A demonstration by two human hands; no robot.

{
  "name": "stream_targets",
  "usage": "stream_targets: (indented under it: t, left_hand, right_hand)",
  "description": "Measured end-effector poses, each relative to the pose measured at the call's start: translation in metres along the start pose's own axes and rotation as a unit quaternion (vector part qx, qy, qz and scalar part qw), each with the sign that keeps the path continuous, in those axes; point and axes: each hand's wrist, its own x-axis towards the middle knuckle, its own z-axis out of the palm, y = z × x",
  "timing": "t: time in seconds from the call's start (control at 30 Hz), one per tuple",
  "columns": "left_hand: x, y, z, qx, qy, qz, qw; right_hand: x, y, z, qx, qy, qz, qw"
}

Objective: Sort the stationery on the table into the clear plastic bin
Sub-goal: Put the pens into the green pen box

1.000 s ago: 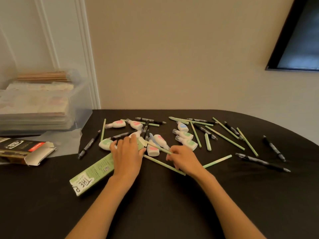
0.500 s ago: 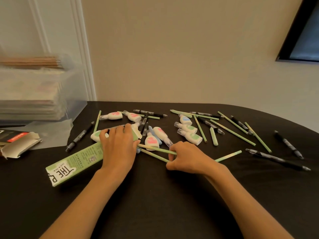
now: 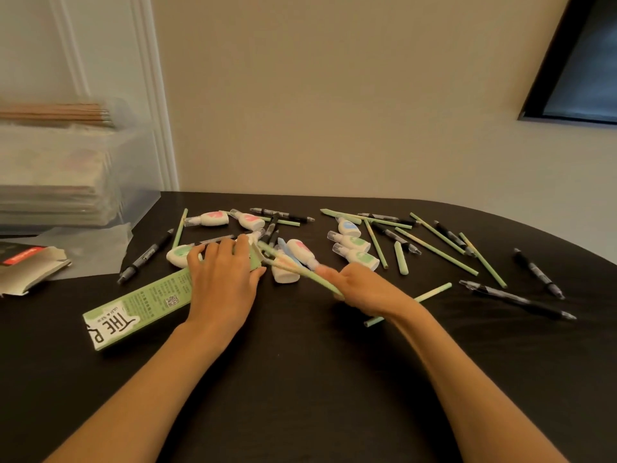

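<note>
The clear plastic bin stands left of and beyond the green carton, at the far left edge of the black table. It holds flat stacks with wooden pencils on top, all blurred. Left of the carton lies one opened red-and-black box. Between bin and carton lies one clear plastic sheet.

The left hand lies flat with fairly straight fingers, pressing the carton's right end by its open flap. Just right of the carton, the right hand pinches what look like two green pencils, motion-blurred, their far ends at the flap.

Loose stationery spreads beyond and right of the carton: about nine correction tapes, about nine black pens and roughly nine more green pencils. Overlaps and the hands make these counts uncertain. One pencil lies partly under the right wrist.
</note>
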Motion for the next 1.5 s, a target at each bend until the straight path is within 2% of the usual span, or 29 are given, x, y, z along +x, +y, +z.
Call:
stream_targets:
  t: [0.1, 0.2, 0.27, 0.33, 0.4, 0.43, 0.6, 0.67, 0.73, 0.8, 0.83, 0.9, 1.0, 1.1, 1.17, 1.33, 1.4, 1.5]
  left_hand:
    - [0.001, -0.001, 0.001, 0.004, -0.006, -0.001, 1.000]
    - [0.001, 0.001, 0.000, 0.003, -0.007, 0.001, 1.000]
    - [-0.001, 0.003, -0.001, -0.006, 0.004, 0.021, 1.000]
    - [-0.004, 0.007, -0.003, -0.022, 0.018, 0.041, 0.999]
    - [-0.006, 0.012, -0.004, -0.042, 0.029, 0.060, 0.997]
    - [-0.007, 0.015, -0.004, -0.052, 0.032, 0.071, 0.996]
    - [-0.010, 0.022, -0.005, -0.104, 0.030, 0.138, 0.984]
    - [-0.010, 0.022, -0.005, -0.116, 0.037, 0.151, 0.981]
    - [-0.012, 0.022, -0.007, -0.123, 0.033, 0.162, 0.978]
    - [-0.013, 0.021, -0.007, -0.138, 0.028, 0.174, 0.975]
    - [-0.013, 0.021, -0.007, -0.150, 0.027, 0.178, 0.972]
    - [-0.014, 0.022, -0.007, -0.165, 0.026, 0.185, 0.968]
    - [-0.015, 0.022, -0.006, -0.180, 0.036, 0.190, 0.965]
    - [-0.015, 0.023, -0.005, -0.202, 0.057, 0.191, 0.959]
    - [-0.016, 0.023, -0.006, -0.215, 0.068, 0.192, 0.955]
    - [-0.017, 0.025, -0.008, -0.225, 0.067, 0.208, 0.949]
    - [-0.018, 0.026, -0.007, -0.213, 0.065, 0.231, 0.947]
    - [-0.018, 0.028, -0.005, -0.212, 0.069, 0.212, 0.951]
  right_hand:
    - [-0.001, 0.001, -0.003, 0.123, -0.008, 0.036, 0.992]
    - [0.000, 0.003, -0.003, 0.270, -0.036, 0.036, 0.961]
    - [0.002, 0.003, -0.001, 0.435, -0.022, 0.015, 0.900]
    - [0.003, 0.004, 0.000, 0.592, -0.002, 0.000, 0.806]
    - [0.003, 0.006, 0.001, 0.683, 0.000, -0.010, 0.730]
    - [0.004, 0.007, 0.001, 0.709, -0.002, -0.013, 0.705]
    - [0.005, 0.012, -0.001, 0.777, -0.045, -0.026, 0.627]
    - [0.002, 0.012, -0.003, 0.807, -0.079, -0.047, 0.584]
    - [0.000, 0.013, -0.004, 0.820, -0.096, -0.061, 0.561]
    - [-0.002, 0.012, -0.003, 0.814, -0.101, -0.059, 0.569]
    - [-0.003, 0.011, -0.003, 0.801, -0.094, -0.055, 0.589]
    - [-0.005, 0.007, -0.004, 0.754, -0.049, -0.048, 0.653]
    - [-0.007, -0.002, -0.003, 0.659, 0.064, -0.077, 0.746]
    - [-0.012, -0.010, 0.004, 0.570, 0.111, -0.117, 0.805]
    - [-0.015, -0.012, 0.007, 0.533, 0.113, -0.128, 0.829]
    - [-0.018, -0.015, 0.009, 0.492, 0.067, -0.129, 0.858]
    - [-0.019, -0.018, 0.010, 0.483, 0.052, -0.105, 0.868]
    - [-0.022, -0.026, 0.014, 0.405, 0.081, -0.041, 0.910]
